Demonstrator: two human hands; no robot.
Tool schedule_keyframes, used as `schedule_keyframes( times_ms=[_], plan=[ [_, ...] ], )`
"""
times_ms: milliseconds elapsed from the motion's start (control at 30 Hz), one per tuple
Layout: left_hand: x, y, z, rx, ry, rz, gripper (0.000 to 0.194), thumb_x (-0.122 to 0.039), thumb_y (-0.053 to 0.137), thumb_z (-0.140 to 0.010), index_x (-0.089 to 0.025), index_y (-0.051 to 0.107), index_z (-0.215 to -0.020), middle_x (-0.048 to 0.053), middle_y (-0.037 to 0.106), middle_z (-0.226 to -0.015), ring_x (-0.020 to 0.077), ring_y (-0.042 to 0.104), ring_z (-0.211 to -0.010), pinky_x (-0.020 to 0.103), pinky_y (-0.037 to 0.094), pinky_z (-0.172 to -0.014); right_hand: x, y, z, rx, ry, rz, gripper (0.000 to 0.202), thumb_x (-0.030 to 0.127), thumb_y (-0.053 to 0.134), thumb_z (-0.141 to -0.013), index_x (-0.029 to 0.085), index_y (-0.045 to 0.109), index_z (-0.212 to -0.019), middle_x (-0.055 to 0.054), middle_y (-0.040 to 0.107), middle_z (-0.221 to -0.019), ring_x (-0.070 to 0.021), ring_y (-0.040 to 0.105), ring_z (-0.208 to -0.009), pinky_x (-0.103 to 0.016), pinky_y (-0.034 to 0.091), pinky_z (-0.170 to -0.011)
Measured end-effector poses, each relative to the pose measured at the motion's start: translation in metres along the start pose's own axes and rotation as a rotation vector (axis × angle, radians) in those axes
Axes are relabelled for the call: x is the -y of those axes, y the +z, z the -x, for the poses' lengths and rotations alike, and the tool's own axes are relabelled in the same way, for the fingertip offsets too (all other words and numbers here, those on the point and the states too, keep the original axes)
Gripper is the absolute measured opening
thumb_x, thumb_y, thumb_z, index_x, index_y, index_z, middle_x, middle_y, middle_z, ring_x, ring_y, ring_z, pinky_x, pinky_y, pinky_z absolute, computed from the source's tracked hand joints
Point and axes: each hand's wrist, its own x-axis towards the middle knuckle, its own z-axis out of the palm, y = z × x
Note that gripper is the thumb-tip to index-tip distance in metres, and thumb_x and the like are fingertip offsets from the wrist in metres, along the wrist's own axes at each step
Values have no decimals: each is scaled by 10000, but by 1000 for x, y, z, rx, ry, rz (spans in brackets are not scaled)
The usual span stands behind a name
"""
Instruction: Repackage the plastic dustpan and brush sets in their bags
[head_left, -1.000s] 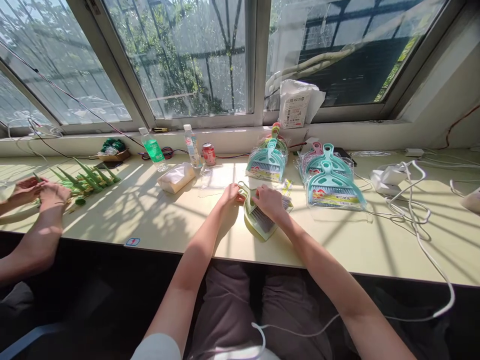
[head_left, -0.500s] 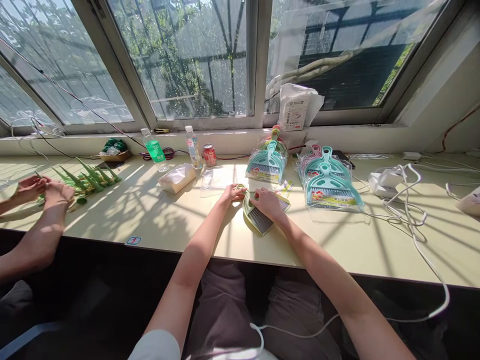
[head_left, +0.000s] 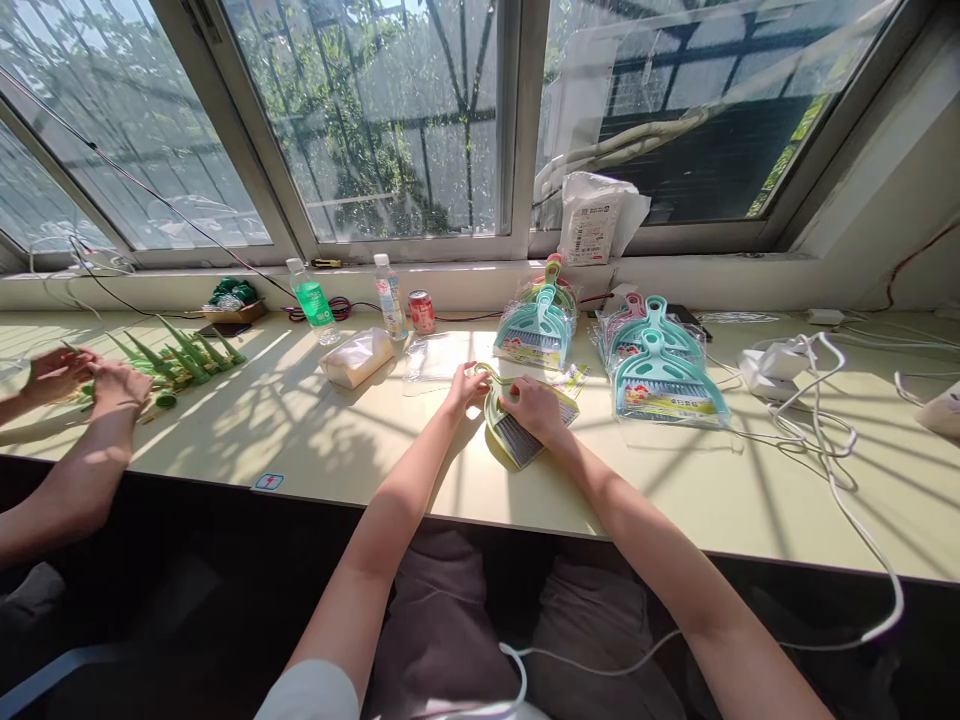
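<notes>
A green dustpan and brush set (head_left: pixel 516 440) lies tilted on the table in front of me, its grey bristles showing. My left hand (head_left: pixel 468 388) pinches the handle end. Across the set's middle, my right hand (head_left: pixel 534 406) grips it by the brush's edge. A yellow-green printed card (head_left: pixel 576 382) lies just behind the set. Flat clear plastic bags (head_left: pixel 435 362) are left of it. Bagged turquoise sets stand behind (head_left: pixel 534 330) and to the right (head_left: pixel 667 385).
White cables and adapters (head_left: pixel 772 365) spread over the right side. A tissue pack (head_left: pixel 356 358), two bottles (head_left: pixel 313 302) and a red can (head_left: pixel 421 312) stand back left. At far left, another person's hands (head_left: pixel 97 380) work beside green pointed pieces (head_left: pixel 180 355).
The view has shifted slightly. My left hand has risen a little at the handle end; my right hand keeps its hold on the set.
</notes>
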Motion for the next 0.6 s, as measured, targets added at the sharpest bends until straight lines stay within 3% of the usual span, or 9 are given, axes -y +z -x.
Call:
schedule_keyframes(
  times_ms=[100,200,267,333,433,500,600],
  plan=[
    [-9,4,5,156,37,-1,497,-393,892,-810,-268,746,-1268,135,751,-1080,306,753,-944,441,642,-869,-9,1,-6,-155,38,-139,126,340,749,-1030,218,783,-1020,-110,828,-1195,-268,770,-1027,-343,549,-852],
    [-15,7,11,406,-28,-73,392,-473,880,-834,-237,772,-1127,144,774,-1013,309,740,-867,458,641,-816,-21,2,-14,-279,12,-286,131,353,757,-994,222,768,-990,-111,826,-1167,-277,758,-1031,-366,563,-870],
    [-18,7,14,470,-18,-80,343,-482,872,-844,-228,748,-1038,102,779,-940,268,728,-813,410,631,-784,-30,1,-22,-301,-38,-405,167,387,743,-991,222,762,-981,-108,823,-1156,-261,749,-960,-375,574,-874],
    [-21,3,13,411,23,-46,275,-445,832,-863,-225,699,-960,51,769,-869,218,709,-772,347,611,-766,-42,-1,-31,-317,-48,-540,251,454,671,-1030,222,760,-991,-108,817,-1155,-234,732,-855,-374,585,-848],
    [-29,-6,8,195,21,35,175,-391,708,-927,-222,670,-903,44,771,-812,211,705,-763,341,607,-792,-67,-3,-41,-428,77,-585,405,530,514,-1091,219,758,-1002,-135,799,-1152,-255,730,-866,-398,601,-864],
    [-35,-12,4,50,22,124,199,-400,636,-980,-218,714,-959,68,801,-851,244,749,-844,371,625,-848,-82,0,-42,-461,178,-447,411,509,499,-1087,211,774,-1021,-180,793,-1191,-316,740,-1041,-447,602,-973],
    [-40,-16,1,-88,91,329,313,-486,646,-1030,-238,770,-1176,84,856,-1052,285,802,-1077,387,650,-929,-91,13,-37,-312,169,-148,365,371,572,-1057,146,799,-1233,-263,766,-1400,-382,682,-1370,-512,551,-1167]
  ],
)
